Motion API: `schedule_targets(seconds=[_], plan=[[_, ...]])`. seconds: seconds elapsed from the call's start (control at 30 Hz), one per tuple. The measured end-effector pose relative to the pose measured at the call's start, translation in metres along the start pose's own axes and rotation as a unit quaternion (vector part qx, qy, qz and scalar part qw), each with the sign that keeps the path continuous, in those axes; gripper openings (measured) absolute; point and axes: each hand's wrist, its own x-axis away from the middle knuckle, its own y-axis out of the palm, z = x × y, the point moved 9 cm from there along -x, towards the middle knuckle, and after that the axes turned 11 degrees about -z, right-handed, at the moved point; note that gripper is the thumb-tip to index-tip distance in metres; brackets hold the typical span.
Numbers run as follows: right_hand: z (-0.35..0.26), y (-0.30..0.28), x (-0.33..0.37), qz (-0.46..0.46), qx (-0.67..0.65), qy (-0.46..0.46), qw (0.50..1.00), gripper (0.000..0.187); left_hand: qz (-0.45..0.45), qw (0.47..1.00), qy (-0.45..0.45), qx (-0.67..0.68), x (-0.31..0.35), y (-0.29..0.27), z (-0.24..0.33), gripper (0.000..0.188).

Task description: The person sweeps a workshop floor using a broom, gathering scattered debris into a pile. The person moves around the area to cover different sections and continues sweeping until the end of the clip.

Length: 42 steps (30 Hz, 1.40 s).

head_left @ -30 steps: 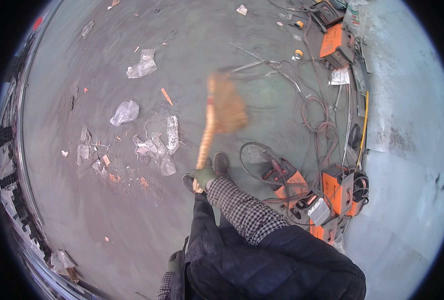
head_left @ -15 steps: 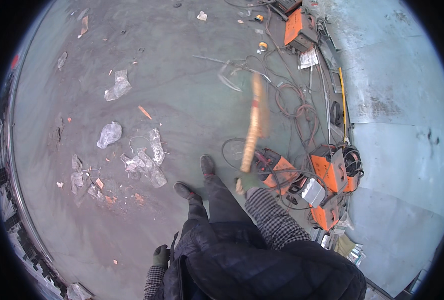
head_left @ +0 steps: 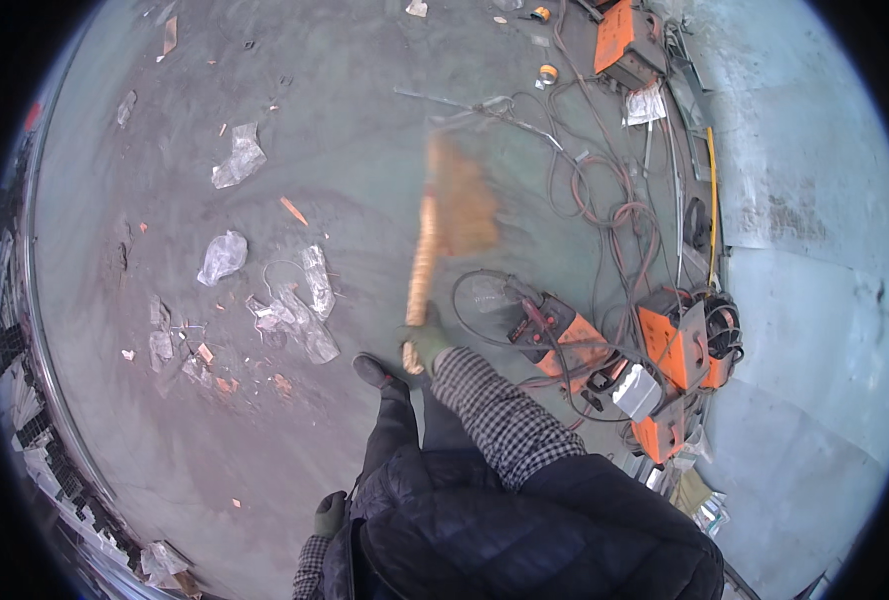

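Observation:
My right hand (head_left: 427,345), in a green glove, is closed around the tan handle of a broom (head_left: 422,265). Its brown bristles (head_left: 468,205), smeared by motion, fan out to the right of the handle's far part. The broom points away from me over the grey-green floor, and whether its bristles touch the floor cannot be told. At my left side, beside the dark padded jacket (head_left: 565,530), hangs my left hand (head_left: 331,512), also gloved. Its fingers are curled; anything inside them is hidden.
Orange welding machines (head_left: 670,345) with tangled cables (head_left: 620,215) stand at right, near pale blue sheets (head_left: 795,330). Another orange machine (head_left: 625,45) is farther off. Crumpled plastic (head_left: 300,320), a clear bag (head_left: 223,257) and scraps litter the left floor. A thin metal rod (head_left: 435,98) lies ahead.
My right hand and the broom have swung left across the front of my feet. The bristles now show broadly beside the handle. My left hand stays at my side.

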Motion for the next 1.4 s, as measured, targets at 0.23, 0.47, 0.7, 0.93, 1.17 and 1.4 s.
schedule_targets(seconds=[0.23,0.47,0.7,0.93,1.17,1.4], plan=[[-0.095,0.058,0.08,-0.157,-0.009,0.004,0.988,0.096,-0.018,0.997,0.016,0.074,0.004,-0.002,0.023,0.037],[-0.031,0.021,0.015,0.016,0.041,0.05,0.998,0.09,-0.048,0.993,0.01,0.108,-0.021,-0.03,0.004,0.035],[0.097,0.168,-0.008,-0.088,0.023,0.128,0.988,0.076,0.007,0.997,0.005,0.078,-0.026,-0.111,-0.033,0.037],[0.019,0.364,0.089,-0.229,-0.102,-0.004,0.968,0.072,0.019,0.983,0.024,0.184,-0.01,-0.162,-0.041,0.038],[-0.003,0.296,0.173,-0.254,-0.068,0.067,0.963,0.076,-0.061,0.992,0.055,0.1,-0.043,-0.141,0.012,0.038],[0.08,0.174,0.246,-0.12,-0.064,0.081,0.987,0.056,-0.114,0.989,0.092,0.003,-0.062,-0.117,0.106,0.039]])
